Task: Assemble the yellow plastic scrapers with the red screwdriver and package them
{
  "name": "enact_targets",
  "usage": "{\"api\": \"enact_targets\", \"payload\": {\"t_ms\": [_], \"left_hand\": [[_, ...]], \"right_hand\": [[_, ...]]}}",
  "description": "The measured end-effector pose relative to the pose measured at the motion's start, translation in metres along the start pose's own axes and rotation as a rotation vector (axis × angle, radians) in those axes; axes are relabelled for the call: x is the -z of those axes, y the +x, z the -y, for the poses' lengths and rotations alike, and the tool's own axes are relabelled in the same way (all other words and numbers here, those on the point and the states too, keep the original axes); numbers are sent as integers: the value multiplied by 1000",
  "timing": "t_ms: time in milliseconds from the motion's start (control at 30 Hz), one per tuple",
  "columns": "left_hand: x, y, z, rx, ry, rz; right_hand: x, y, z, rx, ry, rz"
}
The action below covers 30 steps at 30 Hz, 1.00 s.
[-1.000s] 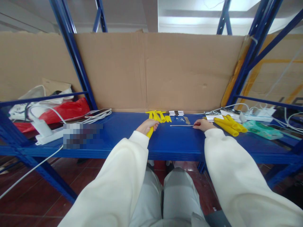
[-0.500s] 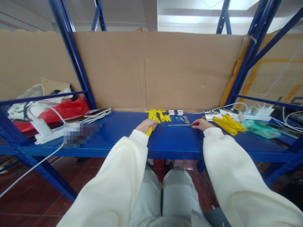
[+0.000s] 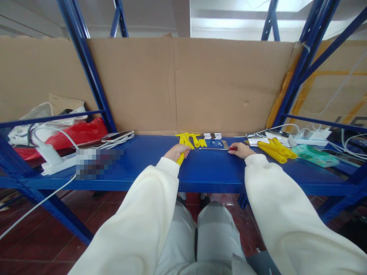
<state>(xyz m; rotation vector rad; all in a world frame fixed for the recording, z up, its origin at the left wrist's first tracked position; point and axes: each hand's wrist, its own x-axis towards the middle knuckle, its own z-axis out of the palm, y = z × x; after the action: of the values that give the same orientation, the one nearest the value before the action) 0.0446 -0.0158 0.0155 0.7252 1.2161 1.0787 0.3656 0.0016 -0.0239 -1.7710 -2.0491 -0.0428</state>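
Here, left hand (image 3: pixel 175 152) clasps yellow tube (image 3: pixel 180 159), right hand (image 3: pixel 241 150) rod (image 3: pixel 213 149); red bag (image 3: pixel 82 133) contents hidden.

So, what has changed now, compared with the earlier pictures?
The right hand moved left, toward the left hand, and slightly forward, carrying the thin red-handled tool along. Nothing was newly grasped or let go. The left hand and its yellow piece stayed about where they were.

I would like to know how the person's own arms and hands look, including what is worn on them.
Both arms wear loose, plain, cream-white cloth sleeves, long, wide and softly folded, narrowing into matching cuffs at the wrists. No print shows on them. The left hand and right hand are ungloved.
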Motion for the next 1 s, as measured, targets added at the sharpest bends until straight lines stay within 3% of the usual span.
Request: {"api": "enact_targets", "payload": {"t_ms": [200, 467, 1000], "left_hand": [[0, -3, -3, -14, 247, 28], [0, -5, -5, -51, 369, 82], [0, -7, -6, -61, 420, 113]], "right_hand": [[-5, 1, 16, 126, 114, -45], [-5, -3, 26, 95, 125, -62], [-5, -3, 26, 87, 106, -62]]}}
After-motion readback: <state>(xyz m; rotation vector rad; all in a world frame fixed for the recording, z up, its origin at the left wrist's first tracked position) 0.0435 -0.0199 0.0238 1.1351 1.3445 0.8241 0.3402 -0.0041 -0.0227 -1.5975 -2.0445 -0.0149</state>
